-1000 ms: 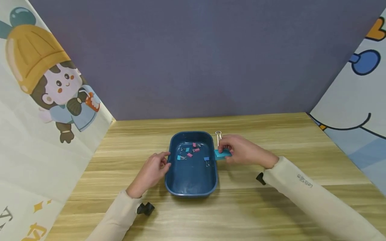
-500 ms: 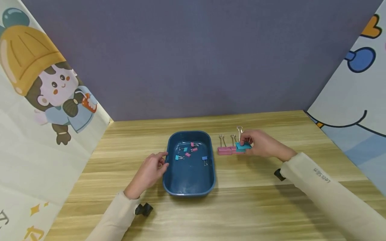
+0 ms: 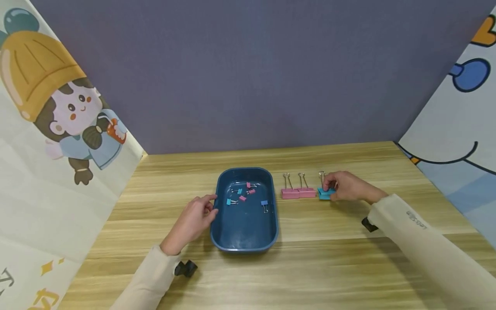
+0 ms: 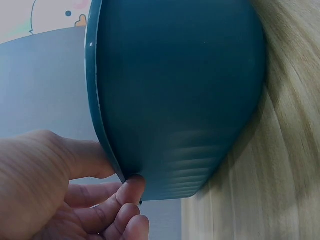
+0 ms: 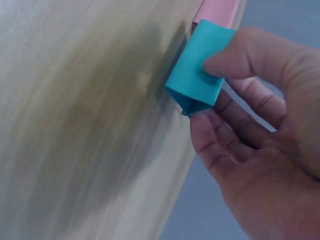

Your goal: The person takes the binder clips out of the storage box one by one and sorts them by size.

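Note:
My right hand (image 3: 346,186) pinches a large turquoise binder clip (image 3: 326,193) by its body, thumb on the flat face, at the right end of a row. Its wire handles point to the back. Just left of it, two large pink binder clips (image 3: 299,193) lie side by side on the table. In the right wrist view, the turquoise clip (image 5: 200,65) sits close to a pink clip (image 5: 217,11). My left hand (image 3: 193,217) pinches the left rim of a dark blue tub (image 3: 245,232); the left wrist view has fingers on both sides of the rim.
Inside the tub lie several small binder clips: pink ones (image 3: 242,198), turquoise ones (image 3: 229,201) and a blue one (image 3: 264,203). The wooden table (image 3: 310,267) ends at a grey-purple back panel (image 3: 248,77), with printed panels at both sides.
My right hand has carried the turquoise clip rightward from beside the tub, past the two pink clips, and lowered it to the row's right end. The left hand stays at the tub's rim.

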A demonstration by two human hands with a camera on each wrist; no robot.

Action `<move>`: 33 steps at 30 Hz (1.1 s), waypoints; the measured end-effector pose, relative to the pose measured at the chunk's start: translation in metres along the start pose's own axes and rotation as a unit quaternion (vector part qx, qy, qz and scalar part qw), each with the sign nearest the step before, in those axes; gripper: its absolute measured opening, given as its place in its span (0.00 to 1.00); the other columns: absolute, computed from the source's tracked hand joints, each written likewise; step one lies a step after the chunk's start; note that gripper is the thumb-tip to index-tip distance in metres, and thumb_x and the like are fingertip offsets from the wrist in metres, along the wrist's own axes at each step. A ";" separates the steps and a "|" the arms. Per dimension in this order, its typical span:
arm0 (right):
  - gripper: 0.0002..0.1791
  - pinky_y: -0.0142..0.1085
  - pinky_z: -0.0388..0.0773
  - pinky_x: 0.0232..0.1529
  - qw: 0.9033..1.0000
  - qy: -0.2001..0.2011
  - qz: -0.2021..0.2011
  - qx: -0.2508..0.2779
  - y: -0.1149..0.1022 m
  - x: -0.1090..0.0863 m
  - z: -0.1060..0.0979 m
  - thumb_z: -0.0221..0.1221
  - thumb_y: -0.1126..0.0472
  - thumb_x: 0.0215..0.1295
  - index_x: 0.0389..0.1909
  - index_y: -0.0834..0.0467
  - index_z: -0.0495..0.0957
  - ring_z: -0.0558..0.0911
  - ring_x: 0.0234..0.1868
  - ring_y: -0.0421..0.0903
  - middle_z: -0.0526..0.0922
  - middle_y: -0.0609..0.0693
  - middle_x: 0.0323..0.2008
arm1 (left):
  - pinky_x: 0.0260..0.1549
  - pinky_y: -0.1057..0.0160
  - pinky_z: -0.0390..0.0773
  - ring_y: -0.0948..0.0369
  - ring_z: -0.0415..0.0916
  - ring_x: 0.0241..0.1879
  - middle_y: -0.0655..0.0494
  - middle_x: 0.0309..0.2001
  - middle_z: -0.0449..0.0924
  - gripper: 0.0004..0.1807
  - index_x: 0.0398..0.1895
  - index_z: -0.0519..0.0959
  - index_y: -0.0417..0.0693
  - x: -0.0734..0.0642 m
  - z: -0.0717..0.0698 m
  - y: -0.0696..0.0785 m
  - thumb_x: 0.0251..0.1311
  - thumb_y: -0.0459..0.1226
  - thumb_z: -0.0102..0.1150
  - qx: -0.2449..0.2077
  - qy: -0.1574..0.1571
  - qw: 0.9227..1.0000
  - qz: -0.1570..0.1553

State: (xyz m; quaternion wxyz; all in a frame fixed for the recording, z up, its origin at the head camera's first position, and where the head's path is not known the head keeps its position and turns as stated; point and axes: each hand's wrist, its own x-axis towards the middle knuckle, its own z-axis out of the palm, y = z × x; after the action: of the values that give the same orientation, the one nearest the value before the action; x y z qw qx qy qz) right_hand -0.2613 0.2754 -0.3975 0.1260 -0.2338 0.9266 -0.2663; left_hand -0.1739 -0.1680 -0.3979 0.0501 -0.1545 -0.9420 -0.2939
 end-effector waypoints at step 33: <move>0.13 0.47 0.74 0.44 0.999 0.016 -0.033 0.003 -0.014 0.015 -0.006 0.61 0.71 0.54 0.42 0.61 0.78 0.75 0.44 0.53 0.77 0.55 0.42 | 0.26 0.65 0.72 0.60 0.67 0.31 0.58 0.28 0.73 0.22 0.56 0.74 0.35 -0.001 -0.001 0.004 0.57 0.31 0.62 -0.007 -0.003 1.000 -0.018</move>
State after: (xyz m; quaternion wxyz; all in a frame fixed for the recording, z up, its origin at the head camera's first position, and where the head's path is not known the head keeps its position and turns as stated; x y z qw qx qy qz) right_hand -0.2708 0.2600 -0.3863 0.1034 -0.2592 0.9196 -0.2764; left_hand -0.1718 -0.1654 -0.3949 0.0410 -0.1389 -0.9428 -0.3004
